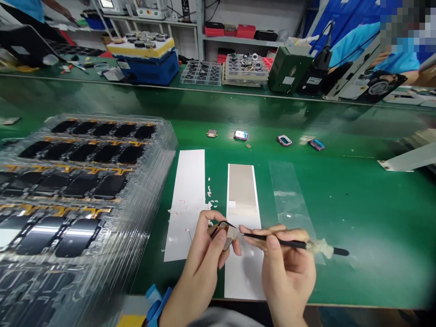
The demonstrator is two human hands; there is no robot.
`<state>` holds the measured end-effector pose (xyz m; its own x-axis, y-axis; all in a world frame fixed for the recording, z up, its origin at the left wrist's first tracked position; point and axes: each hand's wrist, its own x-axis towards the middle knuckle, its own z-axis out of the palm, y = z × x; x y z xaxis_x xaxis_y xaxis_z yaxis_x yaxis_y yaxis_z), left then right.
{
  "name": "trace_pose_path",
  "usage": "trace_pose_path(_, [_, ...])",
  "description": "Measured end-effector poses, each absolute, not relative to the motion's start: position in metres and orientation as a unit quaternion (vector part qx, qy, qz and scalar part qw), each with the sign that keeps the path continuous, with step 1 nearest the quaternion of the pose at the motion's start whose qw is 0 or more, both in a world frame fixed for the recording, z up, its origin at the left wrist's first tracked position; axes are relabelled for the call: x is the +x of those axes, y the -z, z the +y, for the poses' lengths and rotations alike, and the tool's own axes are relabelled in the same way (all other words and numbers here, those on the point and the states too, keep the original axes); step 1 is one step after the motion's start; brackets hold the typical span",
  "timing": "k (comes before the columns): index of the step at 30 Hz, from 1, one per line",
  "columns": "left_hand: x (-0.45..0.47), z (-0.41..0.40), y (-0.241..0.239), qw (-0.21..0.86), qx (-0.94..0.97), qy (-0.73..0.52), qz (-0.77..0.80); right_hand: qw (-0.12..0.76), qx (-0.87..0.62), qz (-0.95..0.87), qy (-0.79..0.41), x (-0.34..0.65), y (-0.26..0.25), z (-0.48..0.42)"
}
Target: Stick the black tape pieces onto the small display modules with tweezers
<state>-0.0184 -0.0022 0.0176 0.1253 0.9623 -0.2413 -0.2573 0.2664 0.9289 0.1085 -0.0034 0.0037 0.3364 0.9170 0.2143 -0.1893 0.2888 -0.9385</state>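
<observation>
My left hand (207, 254) is closed around a small watch-type screen (230, 237), black at the edge with a greyish face. My right hand (288, 261) grips black tweezers (293, 243), which have pale tape wound near their rear end. Their tip points left, close to the screen's right side; whether it touches cannot be made out. Beneath the hands lies a white strip with a beige-grey upper part (241, 186). To its left is a plain white sheet (190, 181), with small white and pinkish scraps (210, 203) along its right side. A transparent film strip (289, 190) lies to the right.
Stacked transparent trays (150, 168) of dark screens fill the left. Several small devices, including a purple-edged one (316, 144), lie across the green bench (357, 218). Behind are a blue box (150, 68), parts trays (200, 72) and a person in a blue sleeve (354, 43).
</observation>
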Motion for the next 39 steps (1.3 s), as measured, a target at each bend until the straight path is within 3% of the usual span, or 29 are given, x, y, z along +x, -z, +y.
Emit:
trace_pose_path(7, [-0.012,-0.005,-0.013,0.665,0.347,-0.519,0.410,0.685,-0.428,-0.430,-0.405,0.109,0.000,-0.006])
trace_pose_path(24, [-0.010,-0.004,-0.009,0.651,0.343,-0.505,0.451,0.679,-0.445,-0.413,-0.413,0.107,-0.003,-0.006])
trace_pose_path(33, [-0.009,-0.004,-0.011,0.610,0.374,-0.516,0.471,0.665,-0.429,-0.411,-0.453,0.110,-0.002,-0.004])
trace_pose_path(39, [-0.005,0.000,-0.009,0.553,0.378,-0.519,0.531,0.701,-0.432,-0.351,-0.445,0.122,-0.005,0.000])
